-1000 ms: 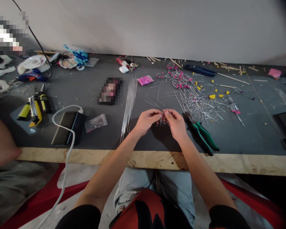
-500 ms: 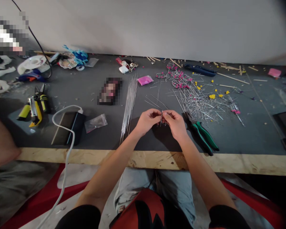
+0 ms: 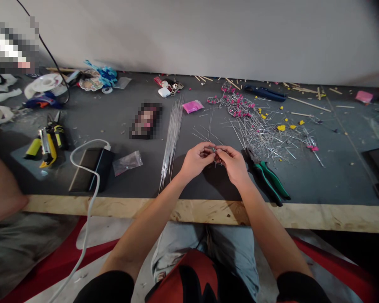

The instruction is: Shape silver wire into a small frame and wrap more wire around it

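My left hand [image 3: 196, 160] and my right hand [image 3: 234, 163] meet just above the dark table top [image 3: 318, 181], fingertips pinched on a small bent piece of thin wire [image 3: 215, 152] held between them. Green-handled pliers [image 3: 268, 178] lie on the table just right of my right hand. A bundle of long straight wires [image 3: 172, 135] lies left of my left hand. Behind my hands spreads a heap of cut wires with pink beads [image 3: 252, 122].
A black power bank with a white cable [image 3: 91, 168], a small plastic bag [image 3: 127, 162] and yellow-handled tools [image 3: 47, 141] lie to the left. Another person's arm [image 3: 0, 189] is at the left edge. Blue pliers [image 3: 265, 92], a pink packet [image 3: 192, 106] and wooden sticks lie farther back.
My two hands have drawn slightly closer together and a little farther from me, still working the small wire piece. Nothing else on the table has moved.
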`<state>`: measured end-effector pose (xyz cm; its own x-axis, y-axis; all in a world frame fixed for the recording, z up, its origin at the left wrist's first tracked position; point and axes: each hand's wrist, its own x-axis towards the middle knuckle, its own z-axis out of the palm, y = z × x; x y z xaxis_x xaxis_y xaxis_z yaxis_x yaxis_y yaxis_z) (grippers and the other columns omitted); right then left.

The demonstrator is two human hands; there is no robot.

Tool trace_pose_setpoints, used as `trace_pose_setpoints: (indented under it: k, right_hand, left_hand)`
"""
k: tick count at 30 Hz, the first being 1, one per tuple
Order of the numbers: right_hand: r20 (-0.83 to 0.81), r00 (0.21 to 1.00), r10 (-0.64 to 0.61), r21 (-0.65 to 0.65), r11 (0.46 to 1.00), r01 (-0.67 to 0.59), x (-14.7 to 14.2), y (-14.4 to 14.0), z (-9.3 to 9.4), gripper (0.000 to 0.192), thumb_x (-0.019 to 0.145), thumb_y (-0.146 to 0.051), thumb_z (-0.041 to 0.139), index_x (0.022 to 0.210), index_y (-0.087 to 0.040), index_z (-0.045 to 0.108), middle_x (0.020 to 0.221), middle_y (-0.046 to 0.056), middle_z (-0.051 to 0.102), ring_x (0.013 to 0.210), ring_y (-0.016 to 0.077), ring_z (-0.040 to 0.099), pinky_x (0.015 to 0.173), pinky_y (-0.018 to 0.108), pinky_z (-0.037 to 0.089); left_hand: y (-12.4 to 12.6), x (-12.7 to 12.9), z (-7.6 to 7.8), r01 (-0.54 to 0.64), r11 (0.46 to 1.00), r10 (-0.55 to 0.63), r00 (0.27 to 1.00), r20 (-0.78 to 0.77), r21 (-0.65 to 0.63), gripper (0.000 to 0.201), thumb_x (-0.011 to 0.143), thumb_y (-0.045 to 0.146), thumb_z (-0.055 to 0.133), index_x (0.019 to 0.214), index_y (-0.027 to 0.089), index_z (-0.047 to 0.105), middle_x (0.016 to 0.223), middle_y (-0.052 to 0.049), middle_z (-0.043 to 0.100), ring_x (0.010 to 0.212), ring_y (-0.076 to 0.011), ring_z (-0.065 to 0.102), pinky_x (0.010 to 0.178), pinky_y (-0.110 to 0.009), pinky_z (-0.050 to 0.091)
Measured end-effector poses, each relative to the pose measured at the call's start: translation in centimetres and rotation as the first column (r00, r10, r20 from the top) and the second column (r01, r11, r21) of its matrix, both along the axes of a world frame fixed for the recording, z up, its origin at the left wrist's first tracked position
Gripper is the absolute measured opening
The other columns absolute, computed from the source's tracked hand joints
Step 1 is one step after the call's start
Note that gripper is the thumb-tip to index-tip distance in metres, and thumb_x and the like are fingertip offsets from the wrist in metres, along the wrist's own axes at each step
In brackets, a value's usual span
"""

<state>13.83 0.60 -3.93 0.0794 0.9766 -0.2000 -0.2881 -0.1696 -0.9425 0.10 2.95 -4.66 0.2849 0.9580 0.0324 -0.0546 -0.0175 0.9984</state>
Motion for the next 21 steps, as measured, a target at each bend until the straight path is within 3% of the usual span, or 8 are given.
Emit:
trace_pose_setpoints:
  k: [6, 14, 21]
  right_hand:
    - [0.007, 1.0, -0.025, 0.004, 1.0, 0.025, 0.1, 0.1, 0.1, 0.02, 0.07, -0.032, 0.069, 0.085, -0.019, 0.068, 0.071, -0.001, 0.063, 0.063, 0.0096, 0.054, 0.062, 0.026, 0.043]
    - [0.022, 0.999, -0.032, -0.011, 0.999, 0.032, 0.5, 0.1, 0.6, 0.02, 0.069, -0.033, 0.068, 0.085, -0.02, 0.067, 0.065, -0.003, 0.056, 0.051, 0.0067, 0.043, 0.045, 0.022, 0.031]
    - [-0.038, 0.999, 0.001, -0.003, 1.0, -0.001, 0.8, 0.1, 0.9, 0.017, 0.07, -0.03, 0.068, 0.085, -0.021, 0.067, 0.069, -0.002, 0.056, 0.052, 0.0062, 0.041, 0.044, 0.022, 0.029]
  left_hand:
    - [0.2, 0.0, 0.2, 0.015, 0.995, -0.009, 0.998, 0.057, -0.1, 0.024, 0.071, 0.02, 0.065, 0.093, 0.014, 0.057, 0.074, 0.0, 0.063, 0.063, -0.0092, 0.061, 0.064, -0.024, 0.053]
    - [0.4, -0.6, 1.1, 0.164, 0.953, -0.12, 0.977, 0.177, -0.257, 0.028, 0.067, 0.021, 0.071, 0.091, 0.012, 0.059, 0.079, -0.003, 0.067, 0.066, -0.0117, 0.065, 0.07, -0.03, 0.055]
    - [0.4, -0.9, 0.7, 0.139, 0.984, -0.141, 0.99, -0.002, -0.113, 0.021, 0.073, 0.03, 0.067, 0.085, 0.013, 0.064, 0.076, -0.002, 0.066, 0.067, -0.0112, 0.063, 0.07, -0.029, 0.052]
